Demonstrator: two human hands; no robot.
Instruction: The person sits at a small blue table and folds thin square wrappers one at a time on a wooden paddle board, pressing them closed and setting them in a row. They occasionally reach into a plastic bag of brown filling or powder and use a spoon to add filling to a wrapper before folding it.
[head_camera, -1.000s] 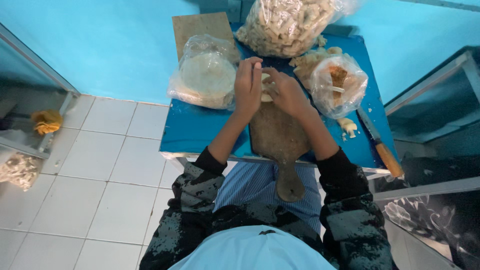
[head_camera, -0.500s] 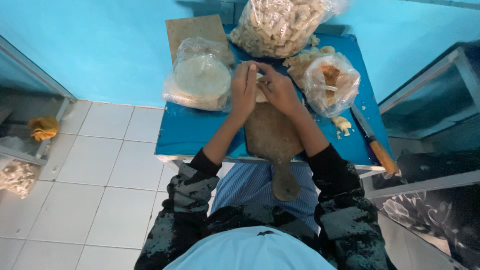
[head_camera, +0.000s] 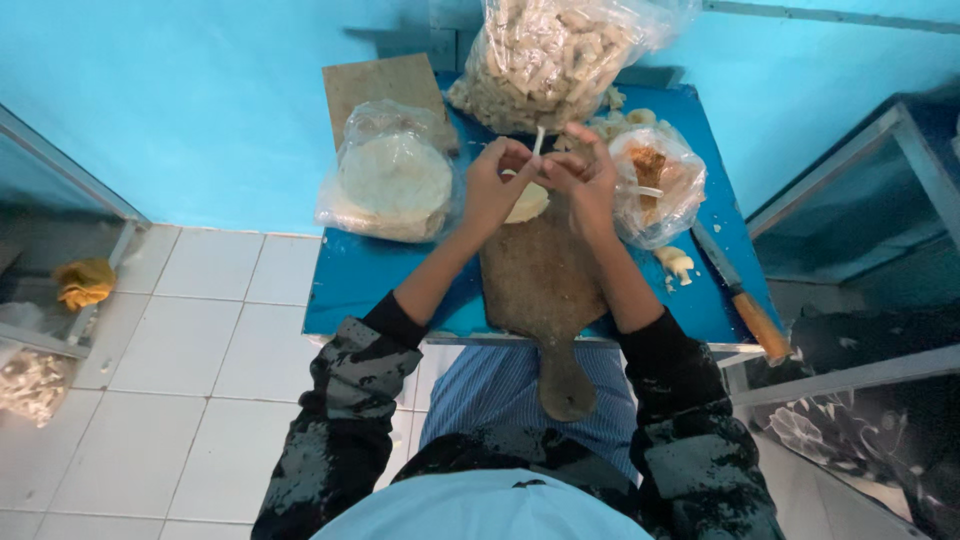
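Left hand (head_camera: 495, 185) and right hand (head_camera: 585, 178) raised close together over the far end of a wooden cutting board (head_camera: 540, 285), fingers curled, both pinching a thin pale strip (head_camera: 538, 142). Strip between the 2 hands, upper end poking above the fingertips, long axis near upright and leaning slightly toward the far wall. Just beneath the hands, a pale round wrapper (head_camera: 527, 203) on the board. Left of the hands, a bag of flat white rounds (head_camera: 395, 175); right, a small bag with brown filling (head_camera: 655, 185); beyond, a large bag of pale pieces (head_camera: 550, 60). Knife (head_camera: 740, 295) on the blue table (head_camera: 370, 285), right side.
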